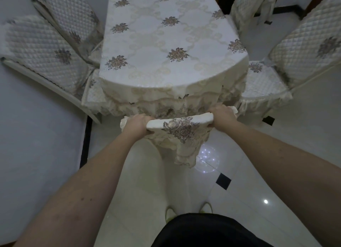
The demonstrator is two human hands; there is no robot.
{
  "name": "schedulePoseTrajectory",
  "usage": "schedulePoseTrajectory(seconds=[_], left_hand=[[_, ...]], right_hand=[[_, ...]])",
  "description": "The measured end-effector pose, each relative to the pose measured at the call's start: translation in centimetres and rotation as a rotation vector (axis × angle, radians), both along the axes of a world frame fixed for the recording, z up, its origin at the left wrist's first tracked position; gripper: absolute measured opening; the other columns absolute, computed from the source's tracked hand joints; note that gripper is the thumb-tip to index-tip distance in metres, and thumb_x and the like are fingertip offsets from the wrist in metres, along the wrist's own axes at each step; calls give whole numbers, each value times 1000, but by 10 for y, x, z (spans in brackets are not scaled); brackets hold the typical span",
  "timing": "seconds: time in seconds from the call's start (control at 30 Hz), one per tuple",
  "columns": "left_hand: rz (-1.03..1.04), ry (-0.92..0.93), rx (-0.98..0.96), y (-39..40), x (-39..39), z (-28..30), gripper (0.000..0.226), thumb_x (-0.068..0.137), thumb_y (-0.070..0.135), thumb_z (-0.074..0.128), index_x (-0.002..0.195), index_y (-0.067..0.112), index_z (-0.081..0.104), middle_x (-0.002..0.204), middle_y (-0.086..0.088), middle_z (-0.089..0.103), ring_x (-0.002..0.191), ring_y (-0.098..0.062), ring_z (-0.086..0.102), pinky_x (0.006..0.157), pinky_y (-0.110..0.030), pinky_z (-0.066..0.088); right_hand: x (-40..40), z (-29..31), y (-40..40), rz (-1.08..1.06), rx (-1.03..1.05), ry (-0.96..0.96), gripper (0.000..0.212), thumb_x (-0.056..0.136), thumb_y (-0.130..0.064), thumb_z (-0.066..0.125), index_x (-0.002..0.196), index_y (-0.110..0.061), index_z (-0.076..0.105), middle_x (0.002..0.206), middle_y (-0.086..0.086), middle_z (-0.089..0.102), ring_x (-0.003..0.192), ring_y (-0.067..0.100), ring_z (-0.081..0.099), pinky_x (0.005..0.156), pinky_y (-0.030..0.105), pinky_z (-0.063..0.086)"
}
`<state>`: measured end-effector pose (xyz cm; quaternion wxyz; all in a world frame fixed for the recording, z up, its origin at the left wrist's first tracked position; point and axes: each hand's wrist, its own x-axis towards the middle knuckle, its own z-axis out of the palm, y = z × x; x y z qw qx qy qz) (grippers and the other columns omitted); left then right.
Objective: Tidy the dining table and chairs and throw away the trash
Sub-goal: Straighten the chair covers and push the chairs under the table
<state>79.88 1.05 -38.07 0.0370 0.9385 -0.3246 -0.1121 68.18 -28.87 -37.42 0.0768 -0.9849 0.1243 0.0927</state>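
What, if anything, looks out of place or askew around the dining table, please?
The cream quilted chair on the right sits pulled out from the floral-clothed table, unlike the left chairs. Both hands, left and right, grip the near chair's covered back.

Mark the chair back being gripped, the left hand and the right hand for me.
chair back (180,125), head view, on the flower pattern of its cover.
left hand (135,125), head view, on the back of the hand.
right hand (222,117), head view, on the back of the hand.

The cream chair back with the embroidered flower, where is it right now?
In the head view the cream fabric-covered chair back sits low centre, at the near end of the table, gripped by the left hand and right hand.
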Motion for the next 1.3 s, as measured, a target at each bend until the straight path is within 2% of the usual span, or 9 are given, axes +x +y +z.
schedulePoseTrajectory(seconds=[0.27,0.43,0.6,0.77,0.9,1.03,1.17,1.23,1.3], left_hand=[[-16,-3,-30,4,5,-4,38,69,32,76,106,36,68,97,0,67,91,-26,62,67,-33,44],[-14,-6,-50,4,5,-4,39,68,31,76,106,35,68,98,0,68,93,-26,62,71,-35,47],[-24,18,-64,6,7,-4,40,69,30,77,107,37,68,96,1,68,91,-23,62,66,-30,41],[-37,40,-43,6,6,1,37,72,30,74,108,34,67,98,2,67,92,-22,62,66,-30,41],[-18,28,-7,5,3,2,37,72,34,72,108,34,64,100,3,63,92,-22,61,67,-31,42],[2,15,16,5,0,5,45,73,40,71,115,32,57,106,1,61,96,-23,58,69,-33,39],[84,55,-71,8,-17,8,64,71,46,70,128,25,48,122,-2,55,110,-26,51,91,-38,39],[59,24,-96,8,-36,9,71,73,54,67,134,27,42,131,0,48,122,-24,43,106,-43,29],[14,-30,-143,1,-60,13,73,78,56,61,139,25,37,138,0,43,131,-23,36,113,-46,21]], right_hand=[[-3,-5,2,-27,14,-49,46,69,-35,81,112,-28,65,107,3,64,103,25,53,83,34,35],[-3,-5,0,-20,13,-59,44,68,-35,81,108,-28,66,103,2,65,98,25,55,75,32,31],[-4,-6,-1,-7,4,-77,39,69,-34,80,105,-28,66,99,1,66,93,25,57,71,31,31],[-9,-6,2,-51,79,-111,44,68,-33,81,107,-24,62,102,0,63,96,24,56,79,33,35],[-33,-8,6,-112,151,-178,57,73,-32,77,123,-21,53,123,1,55,118,23,48,96,37,33],[-61,-3,11,-106,132,-87,86,80,-38,70,148,-19,20,154,5,23,141,25,21,112,42,23],[-78,14,19,-165,172,-53,80,87,-41,60,150,-21,15,158,3,14,142,24,21,111,39,24],[-91,20,25,-198,173,-98,74,89,-47,55,149,-22,21,157,2,19,142,22,23,111,38,24],[-105,25,30,-293,193,-155,70,90,-55,49,148,-23,26,155,-1,25,141,18,24,111,39,25]])
